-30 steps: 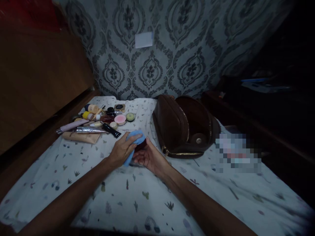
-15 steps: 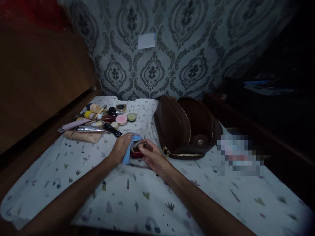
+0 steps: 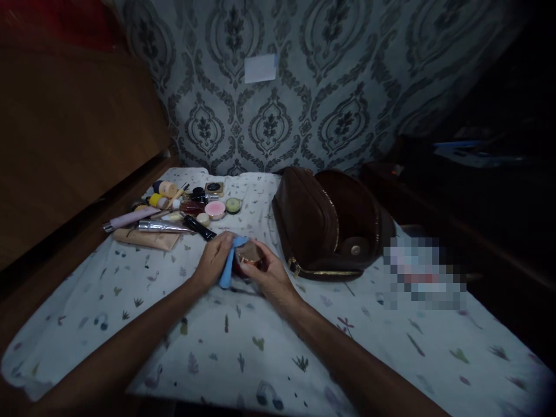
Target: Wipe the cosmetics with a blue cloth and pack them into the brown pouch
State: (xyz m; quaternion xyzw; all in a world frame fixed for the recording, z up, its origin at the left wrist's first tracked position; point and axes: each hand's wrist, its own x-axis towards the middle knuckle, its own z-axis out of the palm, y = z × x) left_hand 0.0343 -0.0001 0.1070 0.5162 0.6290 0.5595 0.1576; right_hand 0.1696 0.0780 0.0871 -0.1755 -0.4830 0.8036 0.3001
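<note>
In the middle of the head view, my left hand (image 3: 216,262) is closed on a light blue cloth (image 3: 226,271), which it presses against the side of a small dark red makeup compact (image 3: 248,255). Its shiny, mirror-like face is turned up toward me. My right hand (image 3: 273,271) wraps its fingers and thumb round the compact's right side. Much of the compact is hidden by the fingers, and the dim light blurs its details. Just beyond my left hand lies a black tube (image 3: 198,227).
Several cosmetics lie at the back left, among them a beige tube (image 3: 146,238), a silver tube (image 3: 163,226), a pink round pot (image 3: 215,209) and a green one (image 3: 233,205). An open brown bag (image 3: 304,226) stands right of my hands. A patterned wall (image 3: 269,127) rises behind.
The compact has turned in my hands, so its shiny face shows more and its red side less. The blue cloth has shifted slightly with my left fingers.
</note>
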